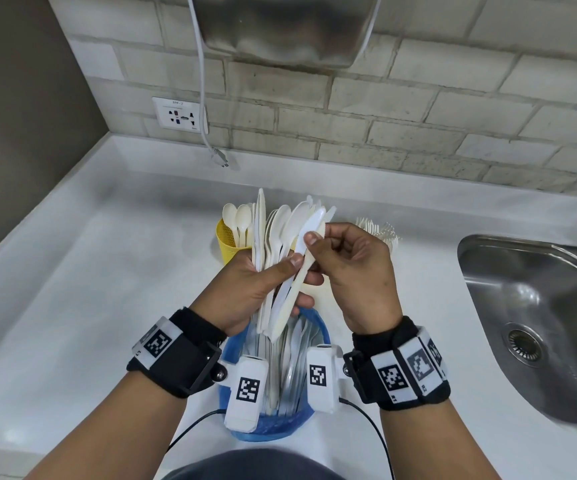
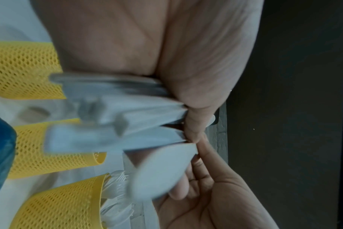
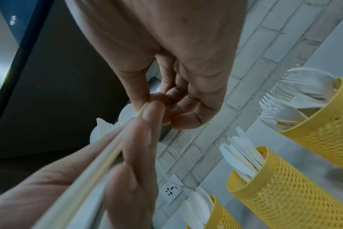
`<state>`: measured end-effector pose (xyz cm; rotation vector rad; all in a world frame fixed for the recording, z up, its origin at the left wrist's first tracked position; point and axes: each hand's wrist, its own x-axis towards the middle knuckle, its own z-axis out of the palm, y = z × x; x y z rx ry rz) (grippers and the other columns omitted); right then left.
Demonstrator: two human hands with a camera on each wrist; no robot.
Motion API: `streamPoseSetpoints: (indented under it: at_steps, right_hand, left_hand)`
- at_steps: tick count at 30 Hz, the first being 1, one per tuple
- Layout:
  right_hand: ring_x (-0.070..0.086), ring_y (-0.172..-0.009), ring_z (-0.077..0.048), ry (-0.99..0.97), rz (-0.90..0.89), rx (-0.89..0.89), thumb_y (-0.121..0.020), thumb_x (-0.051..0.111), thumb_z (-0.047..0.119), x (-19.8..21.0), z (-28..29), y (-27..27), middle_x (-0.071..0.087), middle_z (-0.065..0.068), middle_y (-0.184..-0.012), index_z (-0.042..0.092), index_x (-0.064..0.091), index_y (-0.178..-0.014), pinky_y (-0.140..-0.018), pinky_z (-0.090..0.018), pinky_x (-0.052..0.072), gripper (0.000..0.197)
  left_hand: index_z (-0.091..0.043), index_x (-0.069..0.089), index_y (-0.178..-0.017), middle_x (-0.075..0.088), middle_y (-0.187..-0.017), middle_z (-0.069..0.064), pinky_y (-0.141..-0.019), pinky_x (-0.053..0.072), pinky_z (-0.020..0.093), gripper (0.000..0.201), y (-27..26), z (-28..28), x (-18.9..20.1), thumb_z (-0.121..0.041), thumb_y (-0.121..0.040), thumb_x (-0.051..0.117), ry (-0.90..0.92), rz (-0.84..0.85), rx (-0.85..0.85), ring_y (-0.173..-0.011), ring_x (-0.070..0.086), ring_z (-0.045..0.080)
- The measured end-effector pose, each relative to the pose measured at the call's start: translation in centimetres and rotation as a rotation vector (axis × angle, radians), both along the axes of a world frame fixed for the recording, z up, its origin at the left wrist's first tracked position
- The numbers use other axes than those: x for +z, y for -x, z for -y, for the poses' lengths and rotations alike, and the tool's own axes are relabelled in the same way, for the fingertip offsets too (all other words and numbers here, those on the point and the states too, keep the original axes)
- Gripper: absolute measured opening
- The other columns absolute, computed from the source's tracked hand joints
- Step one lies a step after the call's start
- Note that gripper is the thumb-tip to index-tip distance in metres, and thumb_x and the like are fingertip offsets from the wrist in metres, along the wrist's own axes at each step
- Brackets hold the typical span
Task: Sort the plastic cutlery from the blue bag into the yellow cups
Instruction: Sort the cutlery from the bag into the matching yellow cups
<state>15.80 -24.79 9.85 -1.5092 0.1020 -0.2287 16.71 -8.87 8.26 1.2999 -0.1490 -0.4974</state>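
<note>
My left hand [image 1: 245, 289] grips a fanned bundle of white plastic cutlery [image 1: 273, 237] above the blue bag [image 1: 315, 323], which holds several more pieces. My right hand [image 1: 353, 271] pinches one white knife [image 1: 309, 237] at the right edge of the bundle, thumb and forefinger on its blade end. Three yellow mesh cups stand behind the hands: one with spoons [image 3: 223, 216], one with knives [image 3: 284, 186], one with forks [image 3: 327, 124]. In the head view only the spoon cup [image 1: 226, 244] and the fork tips [image 1: 380, 228] show past the hands.
A steel sink [image 1: 536, 306] is sunk into the white counter [image 1: 89, 271] at the right. A wall socket [image 1: 179, 114] and a dangling white cable with its plug [image 1: 219, 157] are at the back left. A steel appliance [image 1: 287, 26] hangs on the brick wall above.
</note>
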Motion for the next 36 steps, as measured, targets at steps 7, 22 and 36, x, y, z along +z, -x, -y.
streamPoseSetpoints:
  at_steps: [7, 22, 36]
  right_hand:
    - [0.065, -0.065, -0.018, 0.032, 0.038, -0.127, -0.092, 0.074, 0.01, -0.5, 0.3, -0.6, 0.07, -0.013, -0.075, 0.007, 0.074, -0.09, -0.066, -0.036, 0.055, 0.004]
    - [0.062, -0.06, -0.019, 0.031, 0.067, -0.139, -0.09, 0.077, 0.013, -0.4, 0.6, -0.7, 0.067, -0.014, -0.075, 0.0, 0.066, -0.087, -0.062, -0.03, 0.053, 0.017]
    - [0.063, -0.078, -0.018, 0.023, 0.176, -0.16, -0.096, 0.068, 0.007, -0.1, 0.1, -0.7, 0.072, -0.006, -0.088, 0.01, 0.072, -0.094, -0.078, -0.036, 0.054, 0.006]
  left_hand:
    - [-0.012, 0.068, -0.116, 0.076, -0.104, 0.017, -0.073, 0.062, 0.041, 0.032, 0.1, -0.1, 0.1, -0.032, -0.091, 0.061, -0.041, -0.01, -0.04, -0.081, 0.074, 0.033]
    - [-0.019, 0.069, -0.116, 0.078, -0.106, 0.012, -0.076, 0.063, 0.046, 0.02, 0.1, 0.2, 0.7, -0.025, -0.101, 0.056, -0.087, -0.017, 0.019, -0.087, 0.076, 0.035]
    - [-0.017, 0.071, -0.114, 0.078, -0.107, 0.01, -0.079, 0.063, 0.05, 0.021, 0.0, 0.2, 0.7, -0.026, -0.102, 0.056, -0.102, -0.017, 0.041, -0.092, 0.076, 0.035]
